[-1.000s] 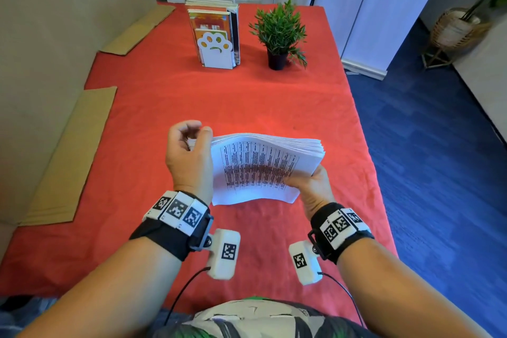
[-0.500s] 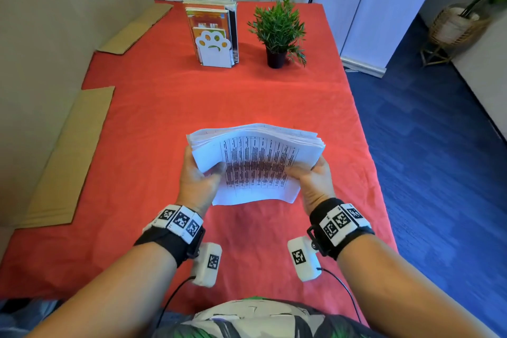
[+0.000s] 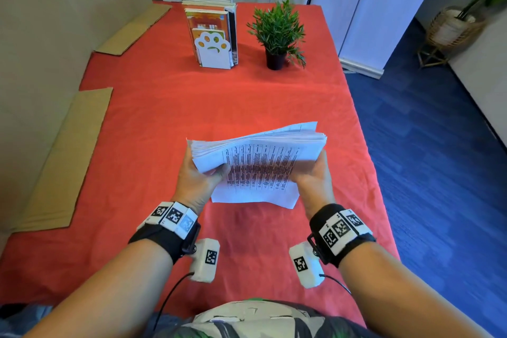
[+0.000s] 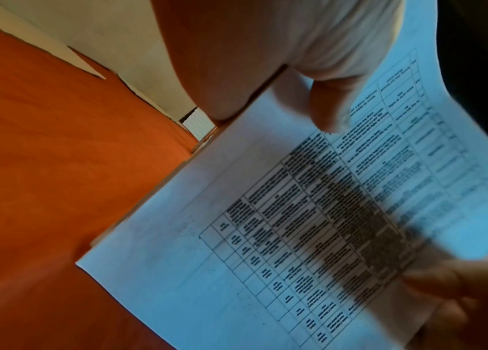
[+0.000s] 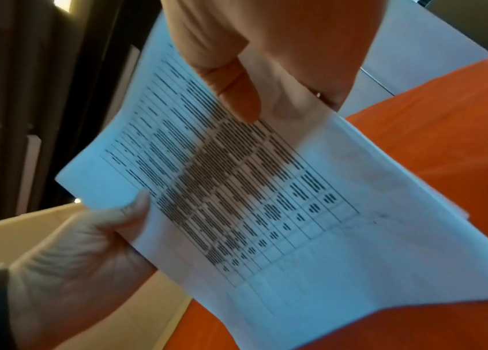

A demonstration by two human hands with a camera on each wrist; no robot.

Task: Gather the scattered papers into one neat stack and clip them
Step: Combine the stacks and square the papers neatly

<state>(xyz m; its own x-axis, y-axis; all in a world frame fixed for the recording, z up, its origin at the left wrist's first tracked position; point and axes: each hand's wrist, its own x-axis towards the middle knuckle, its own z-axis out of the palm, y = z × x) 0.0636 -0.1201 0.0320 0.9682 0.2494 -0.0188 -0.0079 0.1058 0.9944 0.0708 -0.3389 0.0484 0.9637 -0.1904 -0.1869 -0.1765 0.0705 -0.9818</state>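
A thick stack of white papers [image 3: 258,167] printed with a table is held upright above the red table, its top edges fanned unevenly. My left hand [image 3: 199,181] grips the stack's left side, thumb on the printed front sheet. My right hand [image 3: 312,175] grips the right side the same way. In the left wrist view the papers [image 4: 311,225] fill the frame under my left thumb [image 4: 332,104]. In the right wrist view the papers [image 5: 251,201] sit under my right thumb [image 5: 237,94]. No clip is in view.
The red tablecloth [image 3: 192,107] covers the table. A bookend with books [image 3: 212,33] and a small potted plant [image 3: 277,33] stand at the far end. Flat cardboard pieces [image 3: 63,159] lie along the left edge. Blue floor [image 3: 439,145] drops off to the right.
My left hand left the stack's left edge and took hold of its side. Both hands raised the stack and tilted its right side up.
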